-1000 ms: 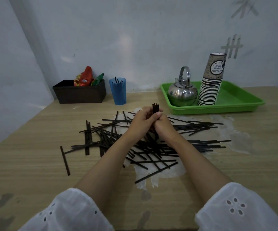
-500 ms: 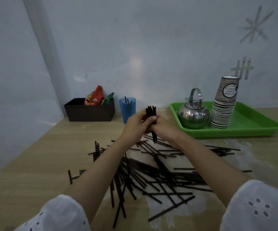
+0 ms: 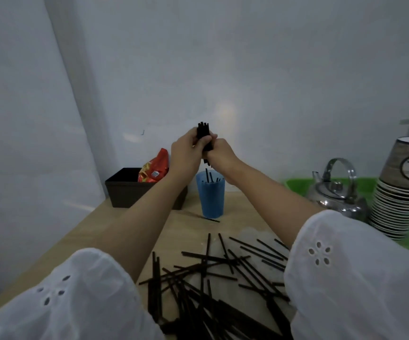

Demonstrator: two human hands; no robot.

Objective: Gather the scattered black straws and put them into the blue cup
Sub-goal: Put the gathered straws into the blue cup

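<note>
Began at the left: noted a dark box (image 3: pixel 122 190) on the tabletop (image 3: pixel 242 217) with a red snack packet (image 3: pixel 153 168) inside, no part of the job.

Moved on to the left hand (image 3: pixel 186 153), curled round a bundle of black straws (image 3: pixel 203 130) and gripping it upright. Met there the right hand (image 3: pixel 219 153), wrapped round the same bundle from the other side. Held high above the tabletop, with the tips up past the knuckles and the lower ends poking out beneath both hands.

Found the blue cup (image 3: pixel 210 195) below the hands, just under those lower ends and seemingly in line with them, already carrying a few straws.

Judged as the delivery step: gathered, squared up, poised over the cup's mouth, not yet let go. Called next for lowering the bundle straight down into the mouth, clear of the rim, then loosening both grips together. Risked otherwise catching the rim with a stray end and tipping what looked a light cup.

Spotted one loose straw (image 3: pixel 212 219) lying at the cup's base. Saw, nearer and lower in view, a big scatter of straws (image 3: pixel 210 285) crossed over one another between the white sleeves, so reckoned the task far from finished, with several more gathers needed.

Ended at the right with a steel kettle (image 3: pixel 338 195) and a stack of paper cups (image 3: pixel 402 190) on a green tray (image 3: pixel 296 184), well apart from the hands.
</note>
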